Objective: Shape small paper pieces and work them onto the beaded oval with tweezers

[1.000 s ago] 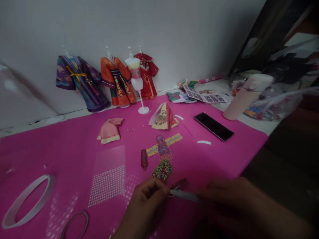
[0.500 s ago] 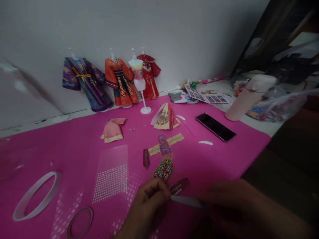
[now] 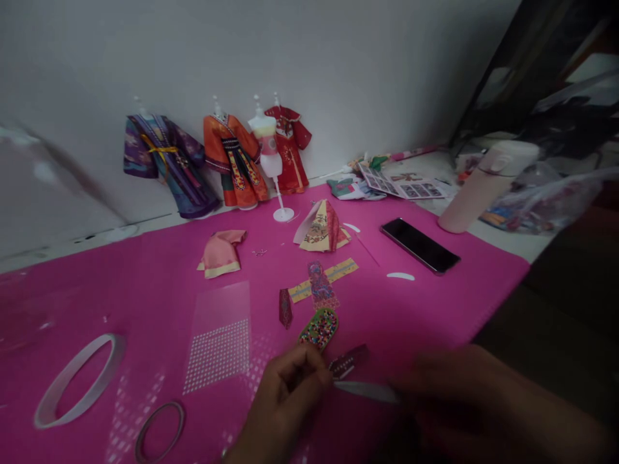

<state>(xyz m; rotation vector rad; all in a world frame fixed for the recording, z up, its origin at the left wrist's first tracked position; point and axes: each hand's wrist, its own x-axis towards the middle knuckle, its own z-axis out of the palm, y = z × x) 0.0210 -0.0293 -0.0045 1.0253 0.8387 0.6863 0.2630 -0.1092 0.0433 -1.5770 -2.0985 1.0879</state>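
Low in the view, my left hand [image 3: 287, 399] is closed, thumb and forefinger pinching one end of a narrow white strip [image 3: 365, 390]. The strip runs right to my right hand [image 3: 464, 393], which is blurred and dark; its fingertips appear closed on the other end. Just behind the strip lies a maroon fabric piece [image 3: 351, 361] with a row of small pale dots. A green tray of multicoloured beads [image 3: 319, 327] sits beyond my left fingers, partly covered by them. Farther back are a smaller maroon piece [image 3: 285, 308] and a patterned panel [image 3: 322, 283] across a yellow strip [image 3: 348, 265].
A sheet of stick-on gems [image 3: 217, 354], a white tape roll [image 3: 43, 412] and a thinner roll [image 3: 181, 419] lie left. Behind are a pink garment [image 3: 220, 254], a small skirt [image 3: 319, 232], dressed mini mannequins [image 3: 242, 161], a phone [image 3: 420, 245] and a bottle [image 3: 483, 187].
The view has shifted very slightly, so the table things sit a little farther right. Both hands stay almost in place with the white strip between them.
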